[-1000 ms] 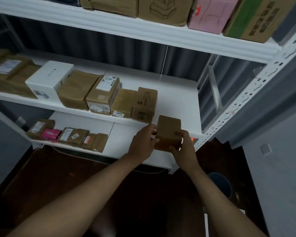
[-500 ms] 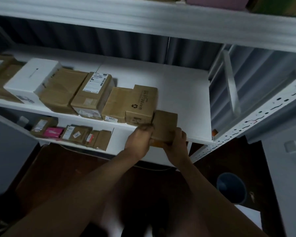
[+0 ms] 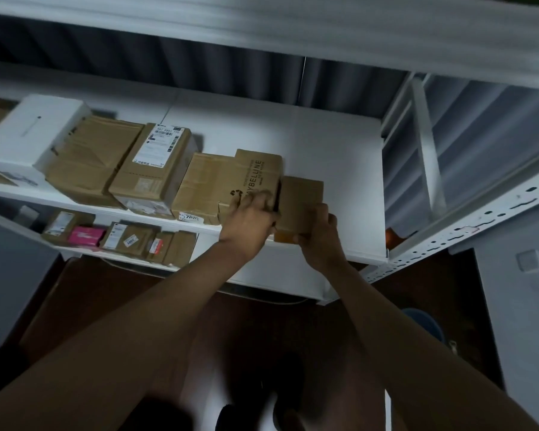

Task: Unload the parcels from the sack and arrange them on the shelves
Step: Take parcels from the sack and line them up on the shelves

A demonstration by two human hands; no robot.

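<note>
Parcel (image 3: 299,206) (plain brown) | our right hand (image 3: 319,241) grips its near end, left hand (image 3: 248,222) curls against its left side | right of box (image 3: 255,178) reading "MAYBELLINE"

A dark corrugated wall (image 3: 224,73) runs behind the racking across the upper frame. A blue bucket (image 3: 423,325) stands on the dark floor (image 3: 112,293) at lower right. A small pale square plate (image 3: 529,259) sits on the grey wall (image 3: 526,321) at right.
</note>
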